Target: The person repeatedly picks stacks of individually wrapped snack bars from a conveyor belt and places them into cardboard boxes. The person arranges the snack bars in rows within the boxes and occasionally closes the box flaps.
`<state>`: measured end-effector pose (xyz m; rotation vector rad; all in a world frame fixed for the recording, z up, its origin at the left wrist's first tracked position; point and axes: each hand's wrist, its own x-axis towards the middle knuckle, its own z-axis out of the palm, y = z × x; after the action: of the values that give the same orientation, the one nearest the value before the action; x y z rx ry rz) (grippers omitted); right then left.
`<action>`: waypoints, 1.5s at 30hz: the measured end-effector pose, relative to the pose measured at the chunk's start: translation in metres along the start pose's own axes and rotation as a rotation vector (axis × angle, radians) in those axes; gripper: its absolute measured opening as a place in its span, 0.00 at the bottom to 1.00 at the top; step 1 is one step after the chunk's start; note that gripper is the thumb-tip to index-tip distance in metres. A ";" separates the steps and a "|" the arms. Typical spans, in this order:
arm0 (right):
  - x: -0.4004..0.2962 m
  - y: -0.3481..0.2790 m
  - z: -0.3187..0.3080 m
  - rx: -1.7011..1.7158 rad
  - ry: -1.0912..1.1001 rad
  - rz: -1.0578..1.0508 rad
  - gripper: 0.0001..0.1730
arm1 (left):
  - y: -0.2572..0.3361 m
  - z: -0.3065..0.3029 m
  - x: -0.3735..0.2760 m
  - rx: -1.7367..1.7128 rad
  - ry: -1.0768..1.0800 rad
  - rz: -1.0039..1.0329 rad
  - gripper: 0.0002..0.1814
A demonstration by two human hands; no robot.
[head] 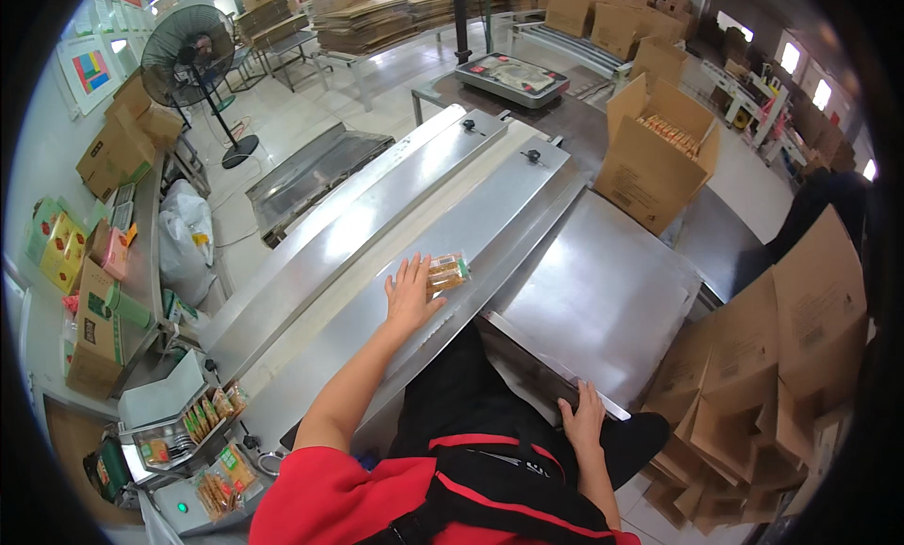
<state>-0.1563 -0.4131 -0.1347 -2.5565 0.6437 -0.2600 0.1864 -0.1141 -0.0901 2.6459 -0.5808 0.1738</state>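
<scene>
My left hand (409, 298) lies spread on the steel side panel of a belt conveyor (487, 213), its fingers beside a clear packet of snacks (446, 271). Whether the fingers touch the packet is hard to tell. My right hand (585, 412) rests at the near edge of a bare steel tabletop (600, 298), its fingertips on the rim. Wrapped snack packets (212, 412) stand in a row at the conveyor's lower left end, with more packets (219, 492) on the housing beside them.
An open carton (653, 171) filled with packets stands beyond the steel tabletop. Empty open cartons (748, 375) crowd the right. A platform scale (512, 79) sits on a table at the back. A pedestal fan (187, 54) and a side bench with boxes (99, 326) are on the left.
</scene>
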 end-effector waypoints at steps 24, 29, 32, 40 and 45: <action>-0.127 0.005 -0.263 0.411 1.197 0.246 0.34 | -0.041 0.023 -0.005 -0.043 0.332 -0.091 0.46; -0.071 0.020 -0.386 0.712 1.332 0.121 0.44 | -0.040 0.019 -0.012 -0.028 0.318 -0.112 0.45; -0.040 0.065 -0.464 1.110 1.478 0.143 0.53 | -0.042 0.023 -0.022 -0.003 0.307 -0.114 0.45; -0.004 0.143 -0.547 1.379 1.351 -0.039 0.31 | -0.039 0.016 -0.039 -0.011 0.281 -0.165 0.45; 0.023 0.134 -0.530 1.288 1.196 -0.223 0.20 | -0.031 0.020 -0.040 -0.020 0.469 -0.061 0.48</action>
<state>-0.3444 -0.7458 0.2567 -1.0139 0.3114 -1.6721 0.1639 -0.0822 -0.1278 2.4725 -0.3400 0.7391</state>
